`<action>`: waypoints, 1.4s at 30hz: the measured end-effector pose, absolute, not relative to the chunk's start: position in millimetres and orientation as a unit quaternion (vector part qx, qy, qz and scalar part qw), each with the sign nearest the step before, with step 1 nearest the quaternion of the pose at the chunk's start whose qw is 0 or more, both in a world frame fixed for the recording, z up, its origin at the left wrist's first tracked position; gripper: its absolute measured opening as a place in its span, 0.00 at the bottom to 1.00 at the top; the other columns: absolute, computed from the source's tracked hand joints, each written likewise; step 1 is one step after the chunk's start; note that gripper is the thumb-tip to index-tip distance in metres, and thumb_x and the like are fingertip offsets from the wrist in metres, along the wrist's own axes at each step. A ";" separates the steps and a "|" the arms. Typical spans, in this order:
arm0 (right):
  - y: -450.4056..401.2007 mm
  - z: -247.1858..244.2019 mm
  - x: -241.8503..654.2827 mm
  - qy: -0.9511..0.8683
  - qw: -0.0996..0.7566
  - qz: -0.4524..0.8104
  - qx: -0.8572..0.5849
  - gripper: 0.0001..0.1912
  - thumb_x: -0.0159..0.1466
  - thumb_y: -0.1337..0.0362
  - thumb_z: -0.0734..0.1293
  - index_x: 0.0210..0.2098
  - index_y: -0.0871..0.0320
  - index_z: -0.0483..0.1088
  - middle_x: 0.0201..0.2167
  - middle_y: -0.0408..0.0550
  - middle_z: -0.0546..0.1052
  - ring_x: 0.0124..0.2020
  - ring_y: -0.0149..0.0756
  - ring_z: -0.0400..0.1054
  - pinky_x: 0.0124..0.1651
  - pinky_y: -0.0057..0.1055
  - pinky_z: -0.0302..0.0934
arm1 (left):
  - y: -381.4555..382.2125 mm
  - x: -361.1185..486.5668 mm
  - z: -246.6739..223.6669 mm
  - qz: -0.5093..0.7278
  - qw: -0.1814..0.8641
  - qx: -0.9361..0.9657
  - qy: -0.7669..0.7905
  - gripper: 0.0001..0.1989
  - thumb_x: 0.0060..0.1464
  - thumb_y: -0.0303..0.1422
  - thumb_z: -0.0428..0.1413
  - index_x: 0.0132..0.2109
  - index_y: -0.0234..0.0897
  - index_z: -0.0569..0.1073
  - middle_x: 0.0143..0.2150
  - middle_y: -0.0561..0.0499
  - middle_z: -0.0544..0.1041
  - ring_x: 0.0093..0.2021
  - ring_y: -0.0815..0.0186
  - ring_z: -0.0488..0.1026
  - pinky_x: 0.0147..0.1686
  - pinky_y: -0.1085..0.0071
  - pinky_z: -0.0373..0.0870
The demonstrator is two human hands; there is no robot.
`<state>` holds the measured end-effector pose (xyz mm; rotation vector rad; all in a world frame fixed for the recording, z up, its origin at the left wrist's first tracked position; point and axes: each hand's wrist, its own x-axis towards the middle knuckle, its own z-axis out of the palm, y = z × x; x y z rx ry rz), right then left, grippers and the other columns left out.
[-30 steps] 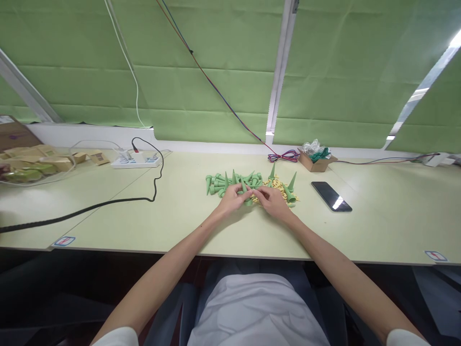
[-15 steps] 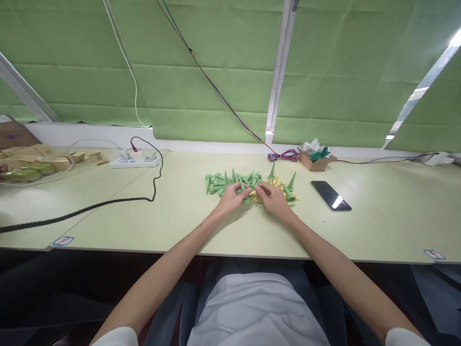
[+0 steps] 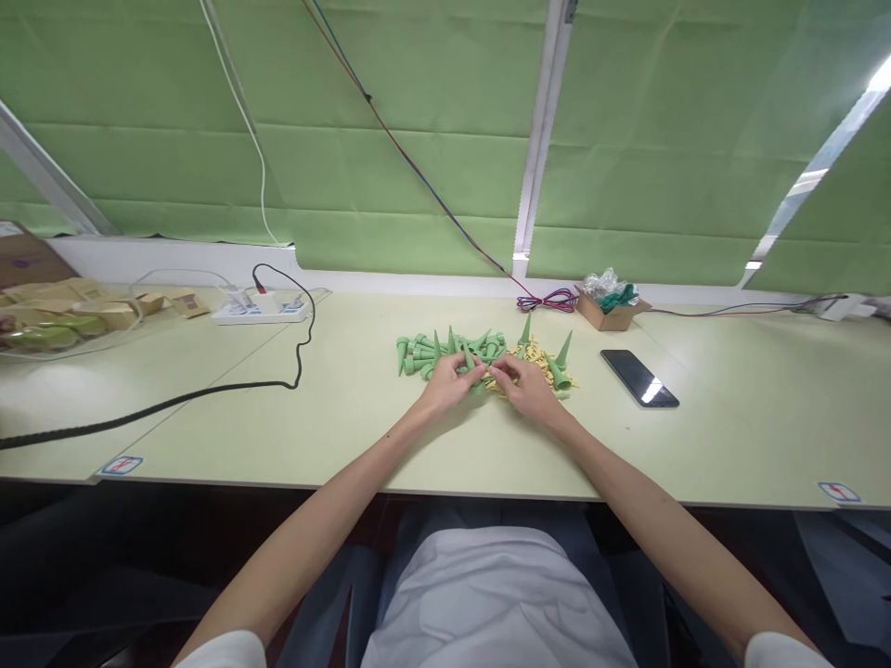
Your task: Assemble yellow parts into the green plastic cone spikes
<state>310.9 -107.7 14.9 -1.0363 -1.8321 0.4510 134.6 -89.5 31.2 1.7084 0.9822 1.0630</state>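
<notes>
Several green plastic cone-shaped spikes [image 3: 421,351] lie heaped on the table, with small yellow pieces [image 3: 545,353] strewn at their right. My left hand [image 3: 447,382] is closed around one green cone spike [image 3: 469,355], its tip pointing up and away from me. Close beside it, my right hand [image 3: 526,385] pinches thumb and fingers together near the held spike's base; what is between those fingertips is too small to make out. A few green cones, such as one standing cone [image 3: 564,350], are among the yellow pieces right of my right hand.
To the right lies a black phone [image 3: 639,378]. Behind it is a small cardboard box [image 3: 607,315] with clear and green plastic, near a coiled cable [image 3: 549,301]. A power strip [image 3: 261,310], black cord [image 3: 229,387] and packages [image 3: 62,315] are at the left.
My right hand has shifted slightly left, bringing its fingertips closer to my left hand. My left hand stays in place with the green cone spike.
</notes>
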 end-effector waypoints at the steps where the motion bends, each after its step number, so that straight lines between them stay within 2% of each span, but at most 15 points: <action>1: -107.6 14.6 311.0 -0.749 0.474 0.184 -0.426 0.10 0.67 0.60 0.62 0.32 0.57 0.70 0.24 0.44 0.72 0.25 0.33 0.64 0.30 0.29 0.56 | -89.6 134.5 31.2 0.426 0.436 0.688 0.394 0.16 0.53 0.45 0.60 0.33 0.35 0.72 0.21 0.56 0.62 0.19 0.74 0.54 0.20 0.72 0.51; 7: -107.2 14.1 311.0 -0.748 0.469 0.167 -0.439 0.15 0.67 0.56 0.61 0.28 0.57 0.66 0.21 0.42 0.67 0.23 0.31 0.58 0.29 0.29 0.52 | -90.1 134.0 31.0 0.420 0.436 0.696 0.386 0.16 0.53 0.46 0.60 0.33 0.36 0.72 0.21 0.55 0.63 0.19 0.74 0.54 0.19 0.72 0.50; 17: -106.4 12.7 310.3 -0.747 0.457 0.134 -0.464 0.25 0.69 0.52 0.58 0.19 0.56 0.53 0.17 0.39 0.54 0.21 0.29 0.48 0.27 0.30 0.44 | -90.8 136.5 31.2 0.424 0.440 0.706 0.359 0.17 0.53 0.46 0.60 0.31 0.35 0.72 0.22 0.53 0.64 0.21 0.72 0.57 0.20 0.72 0.53; 22: -105.6 12.6 310.3 -0.743 0.457 0.134 -0.470 0.28 0.69 0.49 0.58 0.17 0.57 0.54 0.15 0.39 0.56 0.20 0.29 0.49 0.26 0.30 0.45 | -91.3 136.4 31.9 0.420 0.441 0.706 0.361 0.17 0.53 0.46 0.60 0.31 0.36 0.72 0.21 0.54 0.65 0.21 0.72 0.57 0.21 0.71 0.53; 24: -106.2 13.7 310.0 -0.738 0.461 0.134 -0.475 0.27 0.69 0.48 0.58 0.18 0.56 0.57 0.15 0.40 0.59 0.20 0.30 0.52 0.26 0.30 0.48 | -90.9 136.0 31.9 0.421 0.444 0.703 0.363 0.17 0.53 0.46 0.60 0.31 0.36 0.72 0.21 0.53 0.65 0.20 0.72 0.57 0.21 0.71 0.53; 27: -107.8 15.5 309.7 -0.730 0.475 0.161 -0.465 0.20 0.68 0.51 0.60 0.27 0.57 0.68 0.21 0.43 0.70 0.23 0.32 0.61 0.29 0.30 0.55 | -89.6 135.6 31.6 0.432 0.442 0.691 0.375 0.16 0.52 0.46 0.61 0.31 0.37 0.71 0.21 0.54 0.65 0.21 0.71 0.58 0.21 0.71 0.52; 30: -108.8 16.0 310.1 -0.736 0.480 0.196 -0.435 0.12 0.67 0.55 0.63 0.37 0.57 0.71 0.29 0.46 0.77 0.28 0.34 0.68 0.32 0.30 0.60 | -88.4 135.4 31.4 0.440 0.434 0.683 0.388 0.15 0.52 0.45 0.60 0.32 0.36 0.72 0.21 0.54 0.65 0.22 0.70 0.60 0.21 0.72 0.53; 35: -108.4 14.7 312.2 -0.752 0.475 0.206 -0.408 0.08 0.66 0.60 0.63 0.36 0.57 0.70 0.29 0.46 0.76 0.29 0.34 0.68 0.33 0.30 0.59 | -89.8 134.8 32.8 0.431 0.434 0.689 0.388 0.15 0.53 0.45 0.60 0.33 0.36 0.72 0.23 0.54 0.66 0.22 0.71 0.60 0.22 0.72 0.54; 42: -109.0 16.0 312.5 -0.760 0.457 0.167 -0.431 0.14 0.68 0.58 0.61 0.28 0.56 0.66 0.21 0.42 0.68 0.23 0.32 0.58 0.29 0.30 0.52 | -92.0 134.2 33.6 0.423 0.428 0.706 0.373 0.16 0.53 0.46 0.59 0.32 0.36 0.72 0.23 0.54 0.64 0.21 0.73 0.55 0.20 0.72 0.52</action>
